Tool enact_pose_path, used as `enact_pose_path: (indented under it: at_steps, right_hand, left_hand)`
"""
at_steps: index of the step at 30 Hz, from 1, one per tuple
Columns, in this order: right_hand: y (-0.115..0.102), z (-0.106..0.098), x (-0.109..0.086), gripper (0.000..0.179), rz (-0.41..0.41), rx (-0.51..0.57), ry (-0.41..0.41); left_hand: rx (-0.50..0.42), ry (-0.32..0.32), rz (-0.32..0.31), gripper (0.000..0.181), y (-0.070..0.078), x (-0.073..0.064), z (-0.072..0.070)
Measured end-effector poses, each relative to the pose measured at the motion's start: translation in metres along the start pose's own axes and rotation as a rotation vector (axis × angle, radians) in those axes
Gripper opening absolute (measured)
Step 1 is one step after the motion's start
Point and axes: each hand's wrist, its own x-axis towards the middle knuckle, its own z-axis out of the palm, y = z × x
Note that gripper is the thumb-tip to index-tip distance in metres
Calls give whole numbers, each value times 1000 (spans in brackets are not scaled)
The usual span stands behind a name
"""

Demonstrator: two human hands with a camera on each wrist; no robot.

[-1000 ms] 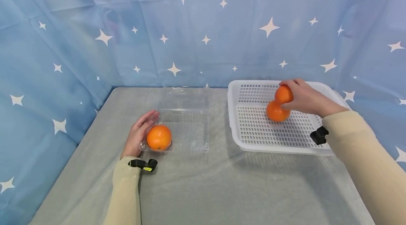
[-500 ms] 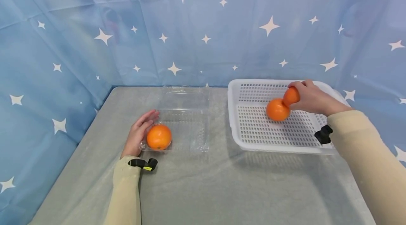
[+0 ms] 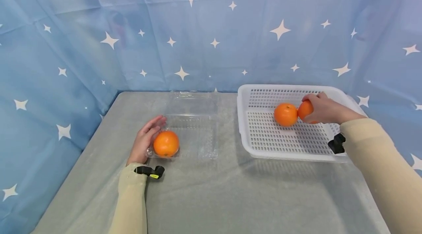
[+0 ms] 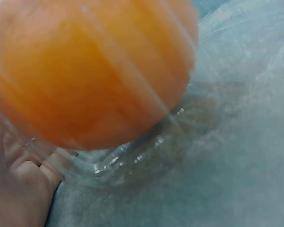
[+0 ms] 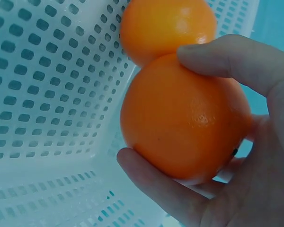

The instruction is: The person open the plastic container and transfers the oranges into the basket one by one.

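Note:
My right hand [image 3: 324,109] grips an orange [image 5: 184,118] inside the white perforated basket [image 3: 242,124], thumb on one side and fingers curled round the other. A second orange [image 3: 285,114] lies in the basket just left of it, and the two overlap in the right wrist view. On the left, a third orange [image 3: 166,144] sits in the near left corner of a clear plastic clamshell box [image 3: 197,142] whose lid is folded back. My left hand [image 3: 145,140] rests along the box's left side with fingers extended; in the left wrist view the orange hides part of it.
A grey cloth-covered table [image 3: 211,197] carries both containers, the box left and the basket right, with a gap between them. A blue curtain with white stars [image 3: 211,25] hangs right behind the table and along its left side.
My right hand has moved right and lowered its orange beside the other one in the basket. That other orange has shifted slightly left and turned. The left hand keeps its place.

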Motion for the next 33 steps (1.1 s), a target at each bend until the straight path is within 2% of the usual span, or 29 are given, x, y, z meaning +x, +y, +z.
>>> enact_pose_path:
  at_steps: [24, 33]
  right_hand:
    - [5, 13, 14, 71, 1, 29, -73]
    - [3, 17, 16, 72, 38, 56, -109]
  left_hand:
    - [4, -9, 2, 41, -2, 1, 1]
    - [-5, -11, -2, 41, -2, -1, 1]
